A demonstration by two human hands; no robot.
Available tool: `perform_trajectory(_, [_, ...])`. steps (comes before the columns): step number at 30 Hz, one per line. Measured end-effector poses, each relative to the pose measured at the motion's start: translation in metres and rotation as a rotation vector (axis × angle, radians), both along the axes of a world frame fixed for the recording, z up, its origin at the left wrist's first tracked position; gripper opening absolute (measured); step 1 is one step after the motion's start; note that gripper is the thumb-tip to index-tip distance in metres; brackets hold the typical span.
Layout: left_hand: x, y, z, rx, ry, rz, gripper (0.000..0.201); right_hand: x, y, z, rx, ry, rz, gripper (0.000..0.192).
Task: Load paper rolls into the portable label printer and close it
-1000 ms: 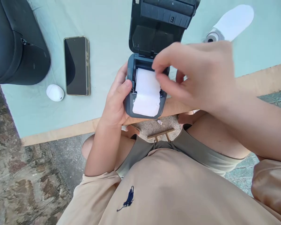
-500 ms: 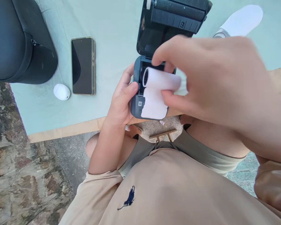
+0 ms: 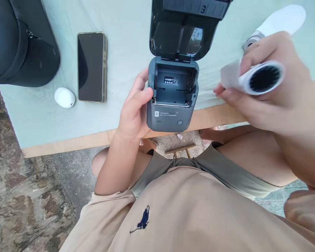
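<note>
A dark grey label printer lies at the table's front edge with its lid swung back. Its paper bay shows bare inside, with a small printed sticker on the back wall. My left hand grips the printer's left side, thumb on the rim. Off to the right, my right hand is closed around a white paper roll, its dark hollow core facing me. A loose end of the paper sticks out toward the left. The hand is slightly blurred.
A phone and a white rounded case lie left on the pale green tablecloth. A black zipped bag stands at the far left. Behind my right hand lies another white object. The wooden table edge runs along the front.
My right hand has drawn the paper roll out of the printer's bay and carried it to the right. My left hand still holds the printer.
</note>
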State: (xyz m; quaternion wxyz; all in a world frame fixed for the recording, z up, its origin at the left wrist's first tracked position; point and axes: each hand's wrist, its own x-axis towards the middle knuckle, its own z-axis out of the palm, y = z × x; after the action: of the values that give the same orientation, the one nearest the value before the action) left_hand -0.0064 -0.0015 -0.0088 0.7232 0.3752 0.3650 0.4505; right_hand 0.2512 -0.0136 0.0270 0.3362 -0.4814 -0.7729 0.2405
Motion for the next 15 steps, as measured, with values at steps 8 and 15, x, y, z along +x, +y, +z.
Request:
perform_trajectory(8, [0.001, 0.003, 0.0, 0.053, 0.017, 0.0, 0.039, 0.002, 0.005, -0.018, 0.061, -0.265, 0.022, 0.045])
perform_trajectory(15, [0.002, 0.001, 0.007, 0.001, 0.039, -0.003, 0.036, 0.019, 0.011, -0.007, 0.067, 0.065, -0.118, 0.061])
